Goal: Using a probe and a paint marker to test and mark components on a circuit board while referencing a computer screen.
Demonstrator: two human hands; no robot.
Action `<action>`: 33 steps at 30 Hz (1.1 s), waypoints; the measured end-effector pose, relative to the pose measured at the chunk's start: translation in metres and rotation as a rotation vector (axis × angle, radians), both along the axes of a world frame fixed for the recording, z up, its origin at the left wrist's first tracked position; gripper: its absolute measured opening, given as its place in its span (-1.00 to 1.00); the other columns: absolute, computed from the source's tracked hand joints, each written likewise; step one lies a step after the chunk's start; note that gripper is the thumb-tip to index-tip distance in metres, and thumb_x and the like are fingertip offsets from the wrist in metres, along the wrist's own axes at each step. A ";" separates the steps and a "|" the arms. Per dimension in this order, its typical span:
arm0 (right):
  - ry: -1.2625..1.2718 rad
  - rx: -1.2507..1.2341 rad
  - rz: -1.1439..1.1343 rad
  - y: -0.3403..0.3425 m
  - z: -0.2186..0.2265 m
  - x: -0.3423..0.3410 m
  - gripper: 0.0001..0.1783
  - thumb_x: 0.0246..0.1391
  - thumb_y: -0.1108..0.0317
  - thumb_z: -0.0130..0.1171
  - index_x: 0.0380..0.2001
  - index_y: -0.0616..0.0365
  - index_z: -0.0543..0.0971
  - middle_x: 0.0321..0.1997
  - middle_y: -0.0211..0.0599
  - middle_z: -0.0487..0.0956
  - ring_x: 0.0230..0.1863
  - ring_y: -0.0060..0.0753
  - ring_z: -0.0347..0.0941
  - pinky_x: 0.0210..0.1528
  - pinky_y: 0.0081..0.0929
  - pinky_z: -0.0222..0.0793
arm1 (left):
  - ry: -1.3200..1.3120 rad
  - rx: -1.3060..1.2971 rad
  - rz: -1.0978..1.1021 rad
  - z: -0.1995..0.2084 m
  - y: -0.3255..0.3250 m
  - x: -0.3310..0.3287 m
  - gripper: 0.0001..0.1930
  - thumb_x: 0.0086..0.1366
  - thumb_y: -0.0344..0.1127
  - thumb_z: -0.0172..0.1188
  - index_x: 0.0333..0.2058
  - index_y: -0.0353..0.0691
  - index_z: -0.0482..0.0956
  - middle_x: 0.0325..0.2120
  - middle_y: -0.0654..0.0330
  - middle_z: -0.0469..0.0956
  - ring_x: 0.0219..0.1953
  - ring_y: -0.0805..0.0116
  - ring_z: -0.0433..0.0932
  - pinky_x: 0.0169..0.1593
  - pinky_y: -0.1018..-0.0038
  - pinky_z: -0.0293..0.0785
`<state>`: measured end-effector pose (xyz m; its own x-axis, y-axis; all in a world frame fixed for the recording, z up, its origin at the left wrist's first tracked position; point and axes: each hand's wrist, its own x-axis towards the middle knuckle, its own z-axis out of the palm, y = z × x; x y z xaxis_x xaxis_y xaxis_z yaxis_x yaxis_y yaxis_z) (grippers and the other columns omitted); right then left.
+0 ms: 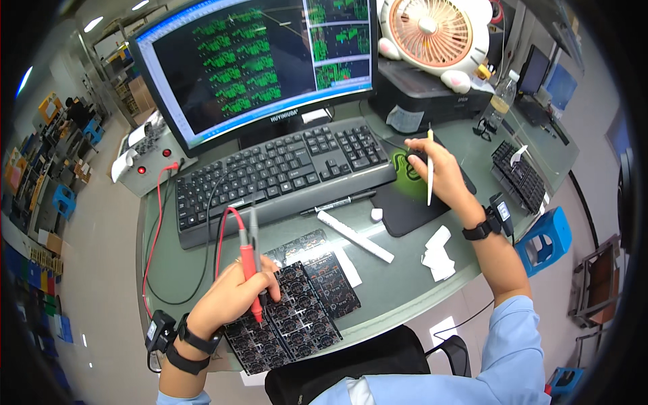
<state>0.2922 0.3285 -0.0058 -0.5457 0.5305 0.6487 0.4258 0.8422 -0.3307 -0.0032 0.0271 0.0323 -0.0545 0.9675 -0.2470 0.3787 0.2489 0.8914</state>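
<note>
My left hand (233,293) is closed around a red test probe (248,270) and a darker probe (254,226) beside it. Its fingers also reach over the edge of a black circuit board panel (297,317), and the red probe's tip points down at that panel. Under and beyond it lie further dark boards (334,287). On the mouse pad, my right hand (442,172) rests over a dark computer mouse (417,156), partly hidden by the fingers. A slim white pen-like stick (430,179) is held between those same fingers.
Behind the keyboard (283,172) a monitor (263,61) displays green board layouts. Between the hands lie a white marker (354,236), a black pen (337,202) and white scraps (439,255). A fan (432,30) tops the printer (425,98). A red lead (154,243) runs to a grey box (152,162).
</note>
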 end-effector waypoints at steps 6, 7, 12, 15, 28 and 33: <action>-0.003 -0.121 -0.036 0.001 -0.011 0.007 -0.65 0.08 0.30 0.25 -0.07 0.16 0.51 -0.01 -0.21 0.60 0.02 -0.13 0.50 0.08 -0.32 0.36 | -0.124 0.172 0.217 0.000 0.018 0.000 -0.59 0.34 -0.06 -0.08 -0.45 -0.32 0.50 -0.50 0.24 0.43 -0.52 0.54 0.36 -0.34 0.61 0.30; 0.007 -0.121 -0.028 0.002 -0.012 0.007 -0.65 0.07 0.33 0.26 -0.07 0.19 0.51 0.00 -0.19 0.59 0.03 -0.11 0.50 0.09 -0.32 0.37 | -0.189 0.159 0.256 -0.003 0.020 -0.004 -0.58 0.36 -0.03 -0.09 -0.44 -0.29 0.49 -0.50 0.25 0.41 -0.58 0.57 0.32 -0.44 0.64 0.27; 0.049 -0.180 -0.036 0.004 -0.017 0.008 -0.65 0.06 0.42 0.25 -0.06 0.24 0.49 0.06 -0.15 0.57 0.09 -0.16 0.50 0.15 -0.37 0.35 | -0.590 0.189 0.269 -0.029 0.026 -0.017 -0.66 0.44 -0.11 -0.05 -0.24 -0.33 0.46 -0.49 0.23 0.44 -0.56 0.60 0.41 -0.45 0.63 0.46; 0.052 -0.205 -0.036 0.005 -0.017 0.007 -0.66 0.09 0.43 0.23 -0.05 0.25 0.49 0.07 -0.14 0.57 0.10 -0.20 0.50 0.16 -0.39 0.34 | -0.623 0.073 0.224 -0.027 0.023 -0.021 -0.71 0.42 -0.18 0.02 -0.20 -0.36 0.46 -0.42 0.19 0.48 -0.45 0.50 0.54 -0.28 0.54 0.62; 0.005 -0.215 -0.137 0.007 -0.026 0.009 -0.64 0.13 0.45 0.17 -0.01 0.28 0.42 0.13 -0.05 0.52 0.15 -0.18 0.45 0.23 -0.37 0.27 | -0.550 -0.064 0.110 -0.030 0.025 -0.025 -0.79 0.27 -0.33 0.22 -0.18 -0.27 0.46 -0.34 0.31 0.50 -0.31 0.64 0.50 -0.27 0.68 0.40; 0.022 -0.242 -0.136 0.007 -0.025 0.011 -0.64 0.14 0.45 0.15 0.00 0.31 0.41 0.14 -0.02 0.51 0.16 -0.19 0.45 0.23 -0.36 0.28 | -0.487 -0.069 0.098 -0.031 0.024 -0.023 -0.79 0.24 -0.37 0.23 -0.21 -0.27 0.43 -0.38 0.30 0.43 -0.35 0.59 0.46 -0.26 0.64 0.40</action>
